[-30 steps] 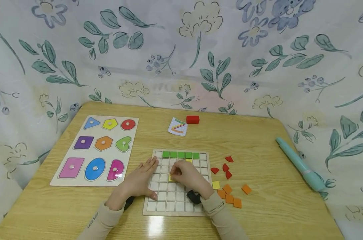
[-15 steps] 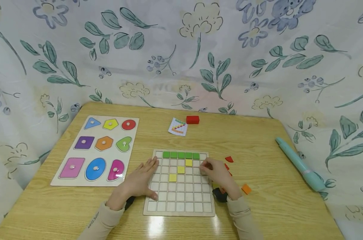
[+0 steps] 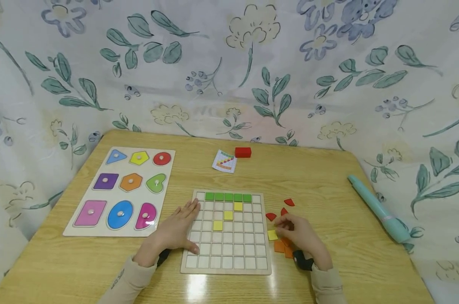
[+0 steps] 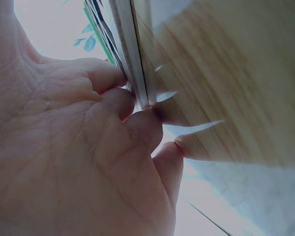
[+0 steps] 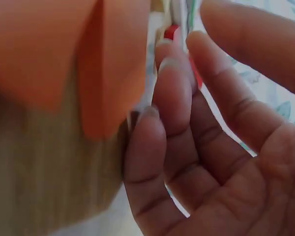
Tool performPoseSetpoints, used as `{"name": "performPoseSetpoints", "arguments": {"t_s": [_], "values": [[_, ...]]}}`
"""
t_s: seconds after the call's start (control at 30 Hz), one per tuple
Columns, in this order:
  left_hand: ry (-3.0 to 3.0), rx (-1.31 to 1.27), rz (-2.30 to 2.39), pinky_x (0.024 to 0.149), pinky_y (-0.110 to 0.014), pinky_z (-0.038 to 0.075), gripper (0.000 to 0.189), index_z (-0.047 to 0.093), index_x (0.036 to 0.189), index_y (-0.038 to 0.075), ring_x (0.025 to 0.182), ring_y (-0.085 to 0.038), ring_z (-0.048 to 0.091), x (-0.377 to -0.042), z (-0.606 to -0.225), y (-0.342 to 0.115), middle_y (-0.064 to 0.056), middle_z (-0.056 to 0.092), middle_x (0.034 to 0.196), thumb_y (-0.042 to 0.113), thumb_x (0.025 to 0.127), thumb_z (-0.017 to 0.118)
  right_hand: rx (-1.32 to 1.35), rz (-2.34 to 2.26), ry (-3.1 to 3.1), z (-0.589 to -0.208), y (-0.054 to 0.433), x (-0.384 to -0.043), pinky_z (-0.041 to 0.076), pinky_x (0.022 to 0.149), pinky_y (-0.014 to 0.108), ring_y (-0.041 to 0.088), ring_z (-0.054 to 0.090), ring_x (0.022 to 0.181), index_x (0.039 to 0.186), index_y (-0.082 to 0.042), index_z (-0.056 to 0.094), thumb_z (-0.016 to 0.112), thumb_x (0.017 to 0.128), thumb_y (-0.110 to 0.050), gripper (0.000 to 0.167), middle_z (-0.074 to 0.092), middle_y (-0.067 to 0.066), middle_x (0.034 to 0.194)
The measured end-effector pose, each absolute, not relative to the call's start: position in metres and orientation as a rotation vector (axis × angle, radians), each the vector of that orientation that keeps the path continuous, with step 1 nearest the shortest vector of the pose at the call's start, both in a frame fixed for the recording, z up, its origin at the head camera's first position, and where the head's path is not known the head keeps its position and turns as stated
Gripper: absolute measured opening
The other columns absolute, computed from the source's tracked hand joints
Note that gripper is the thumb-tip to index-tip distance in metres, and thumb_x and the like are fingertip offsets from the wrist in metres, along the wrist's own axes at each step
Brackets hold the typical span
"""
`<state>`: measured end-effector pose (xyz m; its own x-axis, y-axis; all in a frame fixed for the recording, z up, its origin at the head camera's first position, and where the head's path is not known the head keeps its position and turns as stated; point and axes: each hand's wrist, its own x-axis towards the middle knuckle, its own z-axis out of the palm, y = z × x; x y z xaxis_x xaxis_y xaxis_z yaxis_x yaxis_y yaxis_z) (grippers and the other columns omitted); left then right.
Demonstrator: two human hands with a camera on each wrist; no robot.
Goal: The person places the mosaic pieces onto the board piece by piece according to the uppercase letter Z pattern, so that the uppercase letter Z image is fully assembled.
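Currently, the grid board (image 3: 227, 250) is touched on one edge by the left hand (image 3: 176, 230), spread wide; a yellow tile (image 3: 272, 235) is seen beside the right hand (image 3: 301, 234), whose fingers are loosely bent above partly hidden orange tiles (image 3: 279, 246).

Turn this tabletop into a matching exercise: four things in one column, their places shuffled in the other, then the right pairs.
Things
1. Green tiles
2. Left hand
3. Pattern card
4. Loose yellow tile

Places
A. Beside the red block
B. Off the grid board, by the right hand
C. On the grid board's left edge
D. In the grid board's far row

Pairs: 1-D, 2-C, 3-A, 4-B
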<state>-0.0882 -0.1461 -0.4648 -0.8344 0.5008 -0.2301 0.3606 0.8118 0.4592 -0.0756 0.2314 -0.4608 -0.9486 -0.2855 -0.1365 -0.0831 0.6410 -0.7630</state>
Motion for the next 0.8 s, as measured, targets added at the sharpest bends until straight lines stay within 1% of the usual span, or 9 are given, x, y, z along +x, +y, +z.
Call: {"name": "performPoseSetpoints", "arguments": {"t_s": [0.13,0.23,0.43,0.67,0.8], "values": [[2.659,0.655,0.581,0.12,-0.058,0.014,0.125,0.02,0.152,-0.005,0.15,-0.04,0.012,-0.088,-0.465,-0.147,-0.021,0.014,0.161,0.049,0.06,0.086,-0.372,-1.213,2.557,-0.464,0.234,-0.073,0.049,0.074,0.018,0.009,0.055,0.085,0.11,-0.004,0.066,0.073,0.086,-0.013,0.027,0.067,0.009,0.105],[2.655,0.667,0.581,0.12,-0.059,0.015,0.126,0.019,0.152,-0.005,0.149,-0.041,0.012,-0.088,-0.466,-0.147,-0.021,0.013,0.161,0.05,0.06,0.085,-0.389,-1.156,2.567,-0.465,0.233,-0.073,0.046,0.073,0.019,0.011,0.052,0.085,0.108,-0.006,0.067,0.075,0.084,-0.015,0.027,0.065,0.008,0.107],[2.66,0.664,0.586,0.12,-0.059,0.015,0.125,0.019,0.152,-0.005,0.149,-0.041,0.013,-0.088,-0.467,-0.146,-0.022,0.014,0.161,0.05,0.06,0.085,-0.347,-1.077,2.636,-0.463,0.229,-0.071,0.043,0.068,0.02,0.013,0.049,0.08,0.096,-0.008,0.065,0.076,0.082,-0.012,0.018,0.061,0.003,0.096],[2.654,0.657,0.581,0.12,-0.059,0.015,0.126,0.02,0.152,-0.005,0.149,-0.041,0.013,-0.088,-0.467,-0.145,-0.021,0.014,0.161,0.051,0.06,0.085,-0.304,-1.078,2.618,-0.464,0.226,-0.077,0.043,0.062,0.019,0.009,0.049,0.071,0.09,-0.007,0.058,0.076,0.081,-0.01,0.021,0.057,0.001,0.079],[2.654,0.66,0.573,0.12,-0.059,0.015,0.125,0.02,0.152,-0.004,0.149,-0.04,0.012,-0.089,-0.466,-0.146,-0.021,0.014,0.161,0.053,0.06,0.084,-0.267,-1.132,2.62,-0.465,0.225,-0.089,0.042,0.06,0.019,0.009,0.049,0.068,0.088,-0.004,0.057,0.077,0.08,-0.008,0.022,0.056,0.003,0.076]]}}
